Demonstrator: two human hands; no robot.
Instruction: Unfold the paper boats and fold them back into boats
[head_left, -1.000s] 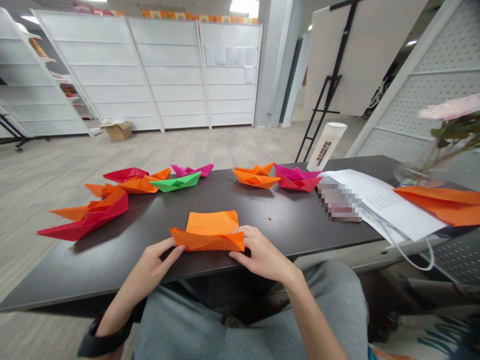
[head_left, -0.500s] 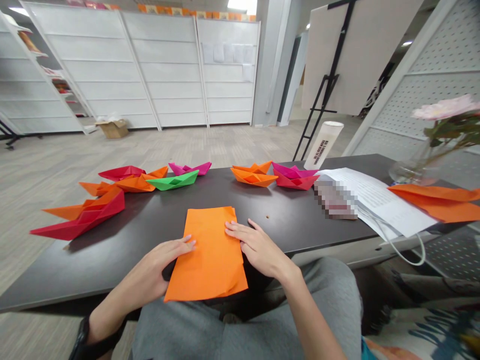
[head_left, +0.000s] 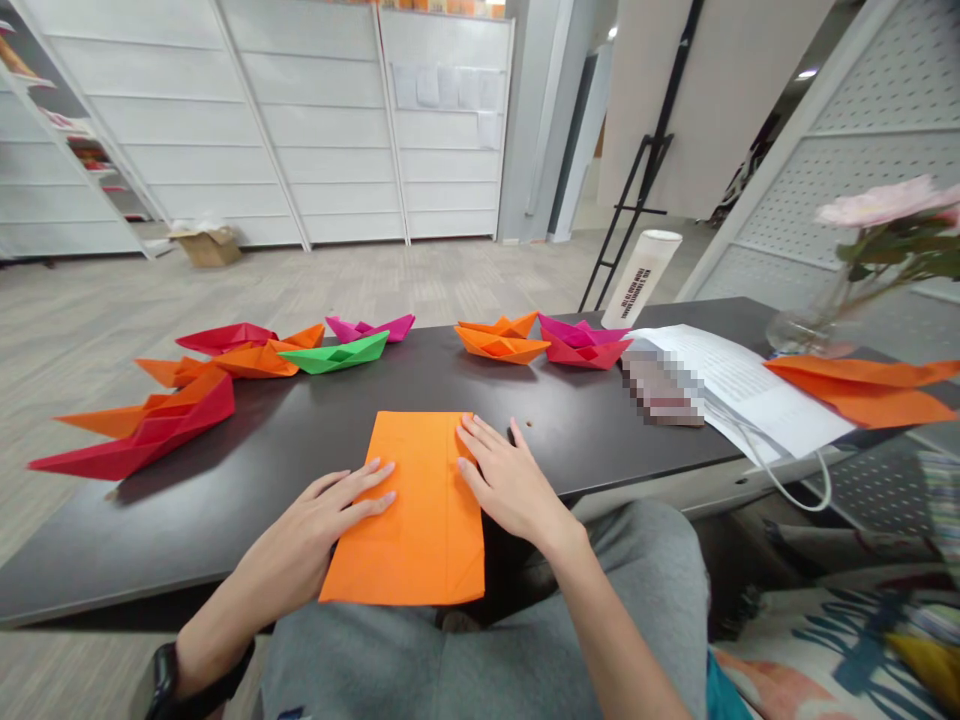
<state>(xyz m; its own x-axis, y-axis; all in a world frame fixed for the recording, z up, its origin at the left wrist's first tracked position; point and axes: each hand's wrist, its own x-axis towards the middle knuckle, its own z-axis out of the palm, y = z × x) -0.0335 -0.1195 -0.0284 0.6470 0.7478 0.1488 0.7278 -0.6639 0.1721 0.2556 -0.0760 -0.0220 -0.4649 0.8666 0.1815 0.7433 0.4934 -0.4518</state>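
Resting flat and apart: left hand (head_left: 322, 510), right hand (head_left: 510, 480) | fingertips on orange rectangular paper sheet (head_left: 427, 530) between them, overhanging dark desk (head_left: 150, 570) near edge | white cylindrical tube (head_left: 641, 280), black lettering unreadable

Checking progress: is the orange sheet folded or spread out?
Spread out: the orange sheet lies flat on the table under the left hand and right hand.

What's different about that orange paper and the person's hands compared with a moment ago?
The orange paper has been unfolded: the folded strip along its near edge is gone, and it now lies flat, stretching toward the person's lap. The left hand and right hand have let go of its near corners and now rest flat on it, either side. The paper boats stayed where they were.
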